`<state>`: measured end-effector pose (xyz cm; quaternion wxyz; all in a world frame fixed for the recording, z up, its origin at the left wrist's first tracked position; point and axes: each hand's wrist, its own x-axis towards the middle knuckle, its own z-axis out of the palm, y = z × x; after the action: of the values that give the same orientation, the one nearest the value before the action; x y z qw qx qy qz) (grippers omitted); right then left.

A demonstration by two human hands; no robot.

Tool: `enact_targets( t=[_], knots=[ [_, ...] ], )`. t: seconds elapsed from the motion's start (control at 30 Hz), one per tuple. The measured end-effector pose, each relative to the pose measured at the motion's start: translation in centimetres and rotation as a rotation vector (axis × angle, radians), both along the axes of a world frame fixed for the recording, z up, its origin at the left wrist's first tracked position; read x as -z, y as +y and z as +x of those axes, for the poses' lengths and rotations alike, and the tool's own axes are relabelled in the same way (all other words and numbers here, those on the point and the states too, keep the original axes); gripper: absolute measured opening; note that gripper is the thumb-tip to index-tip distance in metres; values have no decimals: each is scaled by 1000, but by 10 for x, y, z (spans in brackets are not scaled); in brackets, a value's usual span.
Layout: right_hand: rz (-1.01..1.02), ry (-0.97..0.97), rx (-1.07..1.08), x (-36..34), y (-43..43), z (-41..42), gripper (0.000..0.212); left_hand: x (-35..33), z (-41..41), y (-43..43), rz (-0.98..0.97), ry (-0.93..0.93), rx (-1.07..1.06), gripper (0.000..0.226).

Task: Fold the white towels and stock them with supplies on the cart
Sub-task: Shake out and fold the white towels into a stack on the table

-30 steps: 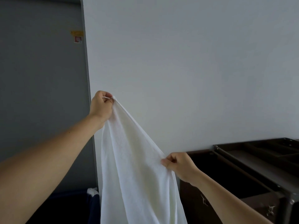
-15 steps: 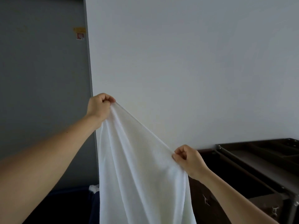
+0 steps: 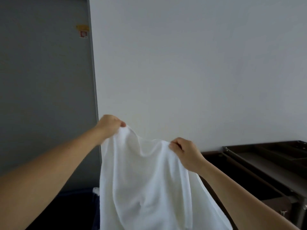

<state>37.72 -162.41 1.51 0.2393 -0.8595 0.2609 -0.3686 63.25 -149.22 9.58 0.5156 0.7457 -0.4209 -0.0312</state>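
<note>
A white towel (image 3: 146,183) hangs in front of me, held up by its top edge and running out of the bottom of the view. My left hand (image 3: 110,126) pinches the towel's upper left corner. My right hand (image 3: 184,151) grips the top edge further right, a little lower. The edge sags between the two hands. The dark cart (image 3: 259,165) stands at the lower right, its top tray partly visible behind my right forearm.
A white wall (image 3: 199,72) fills the background, with a grey door (image 3: 44,88) on the left carrying a small sticker (image 3: 83,34). A dark blue bin (image 3: 78,209) with a bit of white cloth sits at the lower left.
My right hand has slid up along the towel's edge and outward to the right. My left hand has dropped slightly. The towel now spreads wider between the hands.
</note>
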Motion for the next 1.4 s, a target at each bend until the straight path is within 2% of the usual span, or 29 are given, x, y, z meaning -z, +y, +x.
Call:
enact_targets(
  t=[0.1, 0.17, 0.27, 0.37, 0.53, 0.6, 0.7, 0.83, 1.0, 1.1, 1.17, 1.23, 1.3, 1.4],
  knots=[
    [-47, 113, -126, -17, 20, 22, 17, 15, -48, 1, 154, 82, 395, 28],
    [-33, 102, -163, -22, 27, 29, 17, 23, -66, 3, 264, 18, 610, 28],
    [22, 52, -172, -26, 31, 34, 17, 30, -68, 12, 312, -119, 708, 25],
    [124, 4, -160, -24, 35, 38, 20, 34, -63, 15, 293, -257, 651, 26],
    [316, -83, -154, -13, 39, 39, 16, 39, -58, 10, 309, -373, 551, 23],
    [437, -133, -173, -5, 38, 36, 8, 39, -55, 8, 255, -451, 496, 18],
    [577, -157, -200, 7, 31, 24, 13, 35, -41, 2, 127, -463, 280, 15],
    [487, -8, -92, 24, 26, 11, 10, 25, -25, -13, -3, -391, 57, 24],
    [263, 261, 131, 42, 12, 0, 22, 10, -10, -28, -61, -302, -164, 32],
    [261, 377, 221, 53, -5, -17, 24, 7, 7, -26, -31, -273, -267, 30],
    [326, 375, 261, 61, -17, -28, 21, 8, 17, -23, -9, -243, -310, 31],
    [415, 344, 248, 63, -24, -40, 21, 12, 23, -23, 35, -256, -310, 32],
    [428, 342, 180, 58, -28, -48, 31, 18, 24, -23, 69, -252, -311, 32],
    [231, 361, 46, 48, -31, -61, 44, 26, 26, -23, 93, -224, -317, 39]
  ],
)
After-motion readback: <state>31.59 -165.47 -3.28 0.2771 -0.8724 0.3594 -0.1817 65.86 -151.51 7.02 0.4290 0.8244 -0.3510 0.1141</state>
